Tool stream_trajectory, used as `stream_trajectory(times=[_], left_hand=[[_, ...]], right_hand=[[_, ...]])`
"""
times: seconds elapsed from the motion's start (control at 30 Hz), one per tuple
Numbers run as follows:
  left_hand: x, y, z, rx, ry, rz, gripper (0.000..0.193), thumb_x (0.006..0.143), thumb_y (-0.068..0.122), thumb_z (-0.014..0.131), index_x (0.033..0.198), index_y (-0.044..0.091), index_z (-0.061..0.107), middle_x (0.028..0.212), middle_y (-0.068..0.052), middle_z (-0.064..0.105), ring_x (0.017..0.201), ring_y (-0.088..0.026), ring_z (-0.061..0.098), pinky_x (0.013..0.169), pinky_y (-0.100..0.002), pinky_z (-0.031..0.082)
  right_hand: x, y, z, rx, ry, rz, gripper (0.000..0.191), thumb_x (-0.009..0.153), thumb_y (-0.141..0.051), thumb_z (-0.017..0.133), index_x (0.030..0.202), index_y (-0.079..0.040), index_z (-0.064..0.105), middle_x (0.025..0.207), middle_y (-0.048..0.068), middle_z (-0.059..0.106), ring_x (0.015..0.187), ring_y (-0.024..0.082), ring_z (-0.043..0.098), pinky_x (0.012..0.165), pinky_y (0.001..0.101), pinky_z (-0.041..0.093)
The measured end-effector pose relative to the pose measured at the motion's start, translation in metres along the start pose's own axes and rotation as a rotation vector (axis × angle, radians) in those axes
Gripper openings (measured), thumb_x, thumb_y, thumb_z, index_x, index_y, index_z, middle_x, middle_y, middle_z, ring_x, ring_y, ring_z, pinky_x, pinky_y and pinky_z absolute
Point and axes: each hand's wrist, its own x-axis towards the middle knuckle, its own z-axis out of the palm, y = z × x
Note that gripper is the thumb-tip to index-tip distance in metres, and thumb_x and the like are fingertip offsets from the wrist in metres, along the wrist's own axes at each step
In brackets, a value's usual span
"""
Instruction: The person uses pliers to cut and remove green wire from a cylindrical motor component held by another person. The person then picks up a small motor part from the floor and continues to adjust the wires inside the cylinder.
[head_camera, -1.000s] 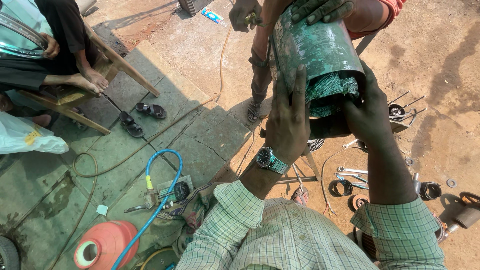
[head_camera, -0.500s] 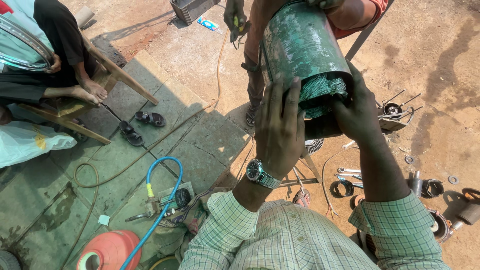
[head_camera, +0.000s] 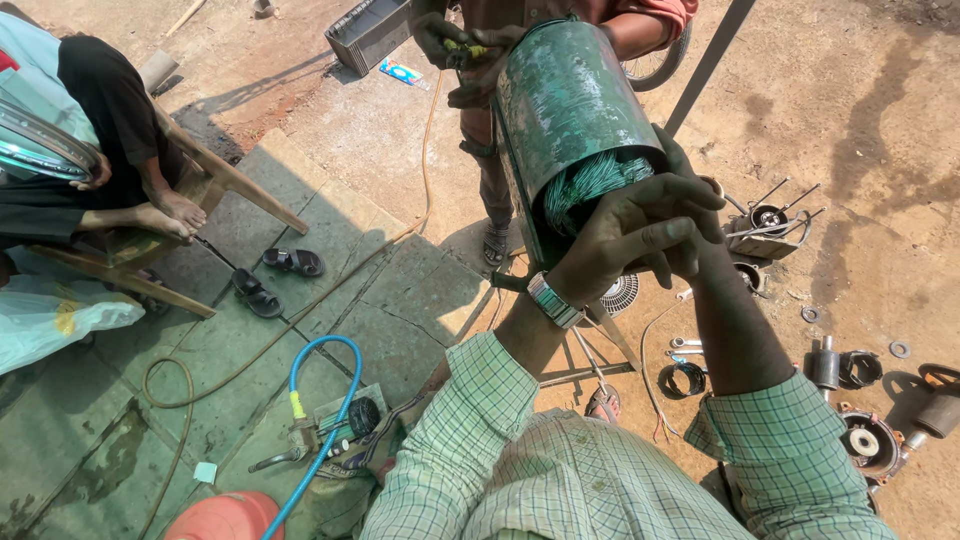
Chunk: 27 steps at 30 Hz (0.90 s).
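Up at one o'clock from my chest, the green metal cylinder (head_camera: 570, 100) hangs tilted with its open end toward me, and a bundle of green wire windings (head_camera: 590, 180) shows inside that mouth. My left hand (head_camera: 625, 235) is cupped at the lower rim, fingers curled together and pressing against the windings; my right hand (head_camera: 690, 215) lies just behind it at three o'clock, mostly hidden, so I cannot tell whether it grips the shell or only steadies it. Another person (head_camera: 480, 50) stands at twelve o'clock beyond the cylinder, holding something small in both hands.

To do this well, I judge that I should keep the shell braced from both sides so it cannot roll, and push the windings with flat finger pads rather than nails, since thin wire could nick or kink. Even pressure round the rim seems wiser than forcing one spot.

Packages are few. A small flat packet (head_camera: 405, 73), blue and white, lies on the ground at eleven o'clock, just beside a grey rectangular tray (head_camera: 365, 30). A pale plastic bag (head_camera: 55, 320) sits at nine o'clock near the wooden bench legs. A small pale square tag (head_camera: 205, 472) lies on the stone floor at seven o'clock, near the blue hose (head_camera: 320, 400). Loose metal parts (head_camera: 850, 370) are scattered at four o'clock.
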Motion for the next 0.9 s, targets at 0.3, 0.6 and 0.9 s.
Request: stream_trajectory(times=[0.3,0.6,0.9], left_hand=[[0.015,0.024,0.017,0.045,-0.011,0.068,0.072,0.103,0.028,0.061,0.161,0.003,0.026,0.147,-0.024,0.054,0.119,-0.017,0.067,0.087,-0.032,0.063],[0.021,0.010,0.021,-0.273,0.034,0.145,0.064,0.113,0.027,0.055,0.162,0.007,0.021,0.147,-0.029,0.051,0.115,-0.029,0.069,0.086,-0.038,0.063],[0.029,0.005,0.031,-0.451,0.100,0.122,0.068,0.114,0.032,0.054,0.168,0.011,0.019,0.151,-0.028,0.045,0.118,-0.031,0.068,0.083,-0.039,0.063]], right_hand=[[-0.003,-0.004,0.001,-0.565,-0.017,-0.115,0.059,0.094,-0.009,0.059,0.151,-0.004,0.043,0.137,0.015,0.058,0.127,0.024,0.059,0.102,0.0335,0.049],[-0.006,-0.011,0.003,-0.855,-0.033,-0.216,0.054,0.093,-0.013,0.063,0.144,-0.004,0.048,0.133,0.016,0.055,0.126,0.027,0.057,0.099,0.0355,0.047],[-0.006,-0.026,0.009,-0.538,-0.023,-0.167,0.060,0.095,-0.020,0.065,0.149,-0.007,0.041,0.139,0.013,0.056,0.129,0.026,0.057,0.100,0.0380,0.048]])
